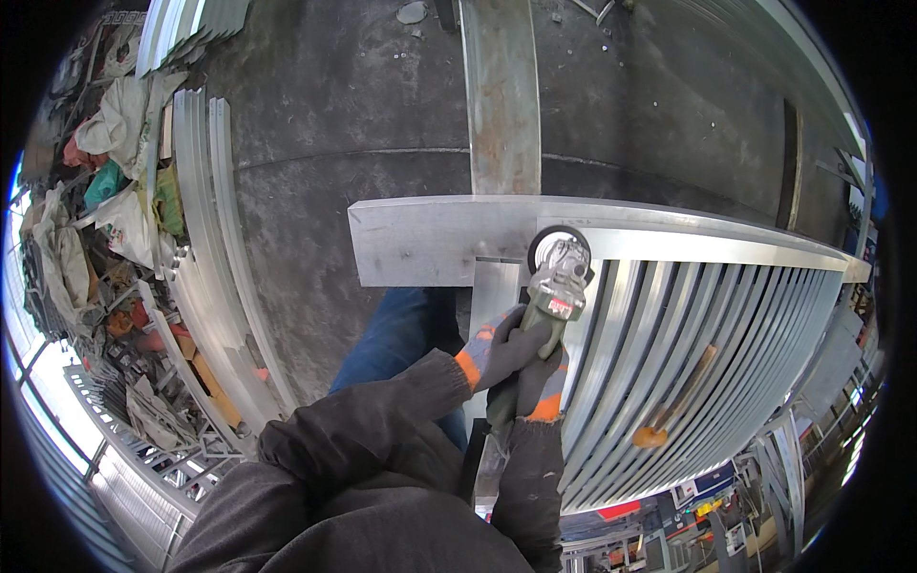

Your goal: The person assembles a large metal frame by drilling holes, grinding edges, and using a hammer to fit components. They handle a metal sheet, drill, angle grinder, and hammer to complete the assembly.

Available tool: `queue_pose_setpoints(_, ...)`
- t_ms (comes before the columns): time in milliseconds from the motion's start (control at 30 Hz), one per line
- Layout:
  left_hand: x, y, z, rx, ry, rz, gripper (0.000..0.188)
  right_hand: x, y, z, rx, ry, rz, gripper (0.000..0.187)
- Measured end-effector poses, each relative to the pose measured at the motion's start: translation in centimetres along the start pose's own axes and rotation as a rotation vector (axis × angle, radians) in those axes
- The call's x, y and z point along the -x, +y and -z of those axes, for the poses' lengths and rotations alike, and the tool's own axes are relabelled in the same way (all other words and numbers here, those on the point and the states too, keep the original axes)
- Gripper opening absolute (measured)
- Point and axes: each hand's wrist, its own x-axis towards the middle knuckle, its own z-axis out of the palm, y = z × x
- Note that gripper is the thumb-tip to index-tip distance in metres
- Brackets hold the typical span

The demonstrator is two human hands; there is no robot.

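Observation:
An angle grinder (556,300), with a dark green body, grey metal head and round disc, is gripped in both my gloved hands. My left hand (499,346), in a grey glove with an orange cuff, is closed around the body near the head. Farther back, my right hand (541,384) wraps the body from the right side. The disc lies over the flat top rail of a metal frame (669,244), close to where an upright meets it; whether it touches the metal I cannot tell. Part of the grinder's rear is hidden by my hands.
Parallel metal slats (611,325) fill the frame to the right, with a wooden-handled mallet (651,437) lying on them. A long metal beam (503,105) runs away beyond the rail. Long metal profiles (215,229) and piled sacks and scrap (119,224) stand at the left.

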Motion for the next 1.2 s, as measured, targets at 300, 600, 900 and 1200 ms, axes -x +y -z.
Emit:
queue_pose_setpoints(300, 0.8, -1.1, 0.6, -0.049, -0.017, -0.084, 0.059, 0.4, -0.4, 0.6, 0.092, -0.167, 0.068, 0.047)
queue_pose_setpoints(600, 1.0, -2.1, -0.3, -0.120, 0.063, -0.127, 0.050, 0.7, 1.9, 0.7, 0.003, -0.165, 0.050, 0.045)
queue_pose_setpoints(900, 1.7, -1.1, -0.6, -0.152, 0.042, -0.073, 0.044, 0.6, 2.1, 0.5, -0.102, -0.219, -0.027, 0.046)
queue_pose_setpoints(1200, 1.9, -0.1, -1.1, -0.152, 0.091, -0.106, 0.045, 0.8, 0.9, 0.4, -0.181, -0.209, -0.059, 0.049)
